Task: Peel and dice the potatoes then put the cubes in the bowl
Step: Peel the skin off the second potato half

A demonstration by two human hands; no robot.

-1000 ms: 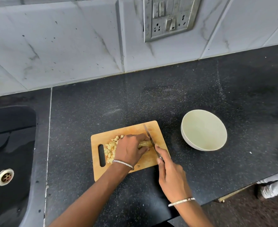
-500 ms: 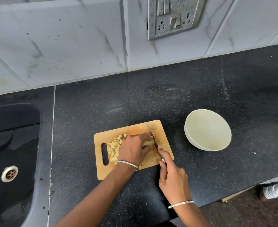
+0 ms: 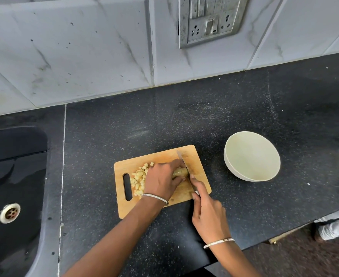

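A wooden cutting board (image 3: 160,156) lies on the black counter. On its left part is a heap of pale potato cubes (image 3: 138,179). My left hand (image 3: 161,181) curls over a peeled potato piece (image 3: 180,172) near the board's middle and holds it down. My right hand (image 3: 208,213) grips a knife (image 3: 182,160) by the handle, index finger along the blade's back. The blade stands against the right side of the potato piece. A pale green bowl (image 3: 252,155) sits to the right of the board, with nothing in it.
A black sink (image 3: 13,176) with a metal drain (image 3: 10,213) is at the left. A tiled wall with a switch and socket plate (image 3: 209,19) runs behind the counter. The counter's front edge falls away at the lower right, where a foot in white (image 3: 336,226) shows.
Both hands keep their hold on the potato piece and the knife. The blade has shifted slightly along the potato. The camera view has drifted a little.
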